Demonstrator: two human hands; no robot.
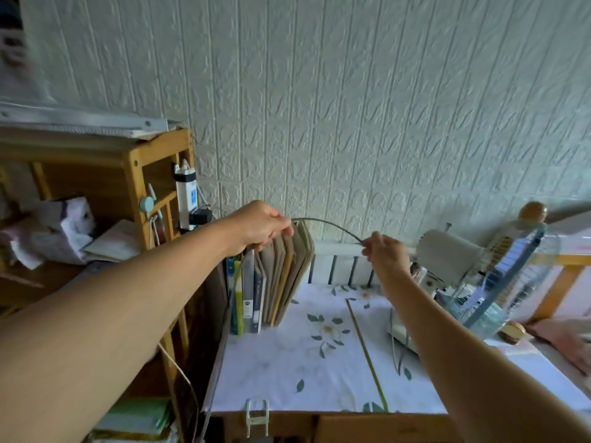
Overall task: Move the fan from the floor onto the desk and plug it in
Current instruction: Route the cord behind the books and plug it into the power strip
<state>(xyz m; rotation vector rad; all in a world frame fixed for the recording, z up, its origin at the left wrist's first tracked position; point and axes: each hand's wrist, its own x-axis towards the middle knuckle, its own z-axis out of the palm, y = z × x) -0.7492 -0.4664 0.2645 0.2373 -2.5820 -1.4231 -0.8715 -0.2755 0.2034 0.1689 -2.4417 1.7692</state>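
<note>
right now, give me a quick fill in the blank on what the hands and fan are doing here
1. Both hands hold a thin ___ stretched between them.
2. The fan stands on the ___.
3. The left hand is above a row of upright ___.

Missing words: cord; desk; books. The right hand pinches one end.

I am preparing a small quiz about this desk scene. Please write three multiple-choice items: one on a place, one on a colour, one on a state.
1. Where does the fan stand?
A. on the floor
B. on the desk, right side
C. on the shelf

2. What colour is the power strip on the shelf?
A. white
B. red
C. black

3. What do both hands hold?
A. a book
B. nothing
C. the cord

Answers: 1 B, its base rests on the desk cloth; 2 A, its body is white; 3 C, left hand and right hand pinch the cord.
</note>
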